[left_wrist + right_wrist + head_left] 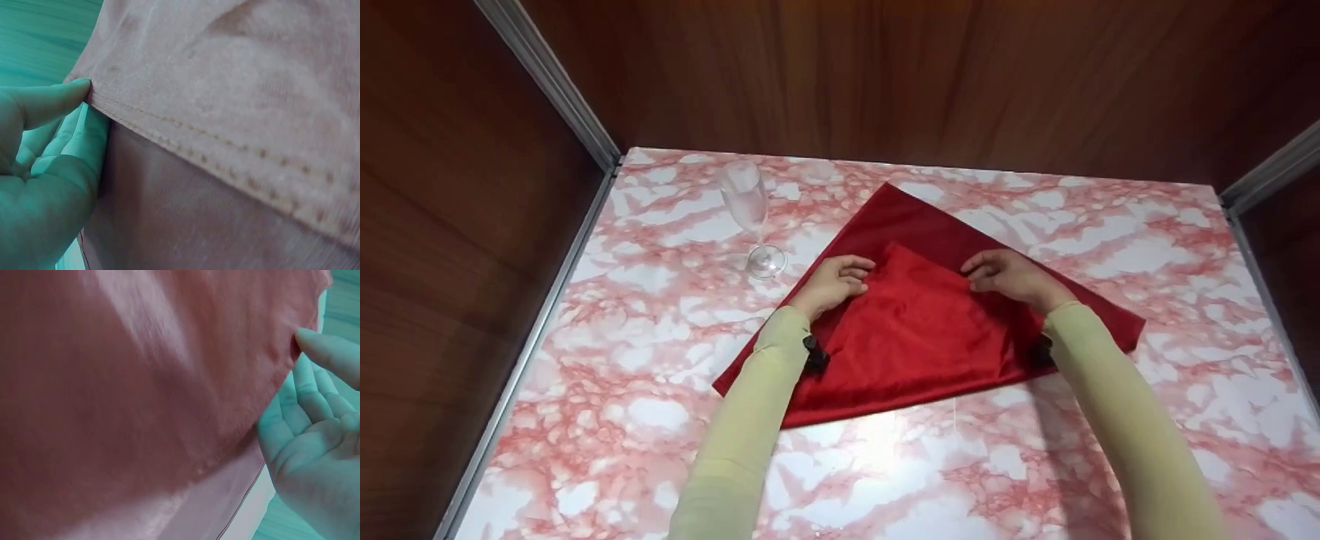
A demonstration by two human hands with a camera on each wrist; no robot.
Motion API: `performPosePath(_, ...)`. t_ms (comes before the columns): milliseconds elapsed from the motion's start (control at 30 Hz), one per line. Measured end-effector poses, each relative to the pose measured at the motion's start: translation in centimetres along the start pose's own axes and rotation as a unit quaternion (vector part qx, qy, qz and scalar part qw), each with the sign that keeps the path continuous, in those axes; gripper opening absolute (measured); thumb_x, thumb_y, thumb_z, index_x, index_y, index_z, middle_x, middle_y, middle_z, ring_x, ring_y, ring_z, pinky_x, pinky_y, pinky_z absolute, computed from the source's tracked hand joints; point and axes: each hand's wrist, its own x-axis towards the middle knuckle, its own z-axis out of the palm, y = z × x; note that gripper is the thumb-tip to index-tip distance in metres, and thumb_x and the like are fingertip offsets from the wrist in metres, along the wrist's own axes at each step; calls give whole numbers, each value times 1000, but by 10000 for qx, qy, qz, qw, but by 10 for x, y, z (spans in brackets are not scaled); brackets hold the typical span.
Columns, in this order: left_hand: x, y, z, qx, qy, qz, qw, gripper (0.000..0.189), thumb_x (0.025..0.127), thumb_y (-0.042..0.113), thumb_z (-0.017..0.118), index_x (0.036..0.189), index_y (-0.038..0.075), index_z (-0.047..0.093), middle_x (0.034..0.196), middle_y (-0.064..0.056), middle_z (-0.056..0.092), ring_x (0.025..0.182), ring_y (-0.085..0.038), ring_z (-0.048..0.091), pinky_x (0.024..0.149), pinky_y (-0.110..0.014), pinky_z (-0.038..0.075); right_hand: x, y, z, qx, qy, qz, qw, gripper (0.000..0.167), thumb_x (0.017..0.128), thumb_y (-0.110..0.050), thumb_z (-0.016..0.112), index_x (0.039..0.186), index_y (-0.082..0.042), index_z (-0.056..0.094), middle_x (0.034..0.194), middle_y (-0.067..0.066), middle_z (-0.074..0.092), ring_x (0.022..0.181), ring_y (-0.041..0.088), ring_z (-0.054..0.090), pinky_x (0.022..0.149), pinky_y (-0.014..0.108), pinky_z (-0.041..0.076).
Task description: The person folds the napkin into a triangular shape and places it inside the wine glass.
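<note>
A red satin cloth (922, 330) lies folded on the table, a smaller brighter layer lifted above a darker, wider one. My left hand (834, 283) pinches the left edge of the upper layer. In the left wrist view a stitched hem runs from the thumb across the cloth (236, 73), with the lower layer beneath. On the other side, my right hand (1011, 276) holds the upper layer's right edge between thumb and fingers. The right wrist view shows that thumb on top of the cloth (169, 399), the fingers partly hidden under it.
A clear champagne flute (746, 202) stands upright left of the cloth, near my left hand. The table (645, 420) has a red and white marbled top. Dark wooden panels (847, 82) border it at the back and both sides.
</note>
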Motion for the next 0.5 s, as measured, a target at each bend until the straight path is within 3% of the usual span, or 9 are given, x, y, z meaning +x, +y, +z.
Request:
performPosePath(267,2,4,2,120,-329,90,9993,42,85,-13,59,125,0,59,114,-13,60,99,-19,56,78,-22,46,-12,5,-3,126,-273,266,9992,36,87,-1,67,119,8,56,97,11,65,81,9,59,71,23,49)
performPosePath(500,1,6,1,-115,-549,56,9984,44,84,-12,61,127,-3,56,112,-17,60,99,-21,57,78,-22,48,-14,3,-8,42,-262,588,9979,36,87,-7,68,119,7,57,92,3,65,78,8,56,66,24,45)
